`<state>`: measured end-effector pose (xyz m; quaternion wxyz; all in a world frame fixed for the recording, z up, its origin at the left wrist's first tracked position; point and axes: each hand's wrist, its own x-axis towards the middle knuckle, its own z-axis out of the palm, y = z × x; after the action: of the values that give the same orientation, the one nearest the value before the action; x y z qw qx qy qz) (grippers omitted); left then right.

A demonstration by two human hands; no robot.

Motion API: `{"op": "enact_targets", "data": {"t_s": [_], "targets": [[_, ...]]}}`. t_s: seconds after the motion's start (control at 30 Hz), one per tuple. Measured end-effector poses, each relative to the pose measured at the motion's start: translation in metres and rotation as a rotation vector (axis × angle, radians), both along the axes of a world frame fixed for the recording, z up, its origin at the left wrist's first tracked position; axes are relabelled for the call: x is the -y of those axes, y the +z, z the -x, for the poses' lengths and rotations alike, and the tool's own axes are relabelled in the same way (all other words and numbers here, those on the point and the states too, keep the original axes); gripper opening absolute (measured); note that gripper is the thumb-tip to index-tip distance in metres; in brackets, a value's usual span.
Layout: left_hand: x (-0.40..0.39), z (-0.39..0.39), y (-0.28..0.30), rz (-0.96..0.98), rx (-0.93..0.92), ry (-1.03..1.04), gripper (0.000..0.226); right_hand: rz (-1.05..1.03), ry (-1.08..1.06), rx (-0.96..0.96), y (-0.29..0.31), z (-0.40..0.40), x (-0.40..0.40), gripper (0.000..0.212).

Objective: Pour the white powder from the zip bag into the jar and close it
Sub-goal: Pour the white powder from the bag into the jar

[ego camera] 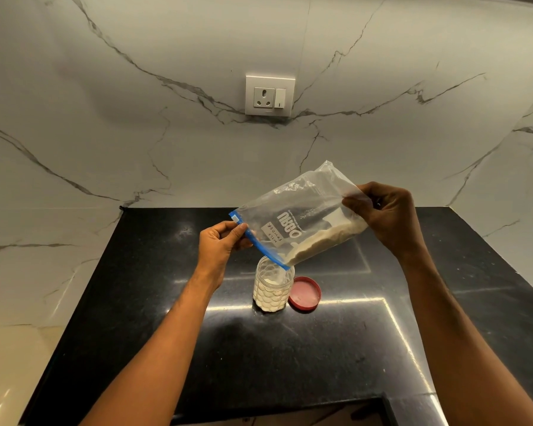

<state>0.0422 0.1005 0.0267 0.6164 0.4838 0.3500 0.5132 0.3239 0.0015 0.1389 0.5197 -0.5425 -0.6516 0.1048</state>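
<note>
A clear zip bag [299,216] with a blue zip strip and a "milk powder" label hangs tilted over the jar, its open mouth down at the lower left. White powder [323,241] lies along the bag's lower edge and runs into the jar. My left hand [219,244] pinches the blue zip edge near the mouth. My right hand [385,213] grips the raised bottom corner of the bag. The clear patterned jar [273,290] stands upright on the counter, partly filled with powder. Its red lid [305,293] lies flat just right of the jar.
The black stone counter [290,348] runs back to a marble wall with a socket and switch plate [270,95]. A marble side wall bounds the counter on the left and another on the right. The counter's front edge steps inward at the lower right.
</note>
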Motion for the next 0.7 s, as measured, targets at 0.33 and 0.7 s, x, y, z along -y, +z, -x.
{"op": "enact_targets", "data": {"t_s": [0.33, 0.7], "targets": [[0.0015, -0.0009, -0.0004, 0.009, -0.001, -0.008, 0.018, -0.006, -0.018, 0.007, 0.0014, -0.0011, -0.0007, 0.008], [-0.0009, -0.0006, 0.0056, -0.002, 0.013, -0.008, 0.014, 0.0, -0.031, 0.005, 0.0034, -0.0023, -0.002, 0.011]]}}
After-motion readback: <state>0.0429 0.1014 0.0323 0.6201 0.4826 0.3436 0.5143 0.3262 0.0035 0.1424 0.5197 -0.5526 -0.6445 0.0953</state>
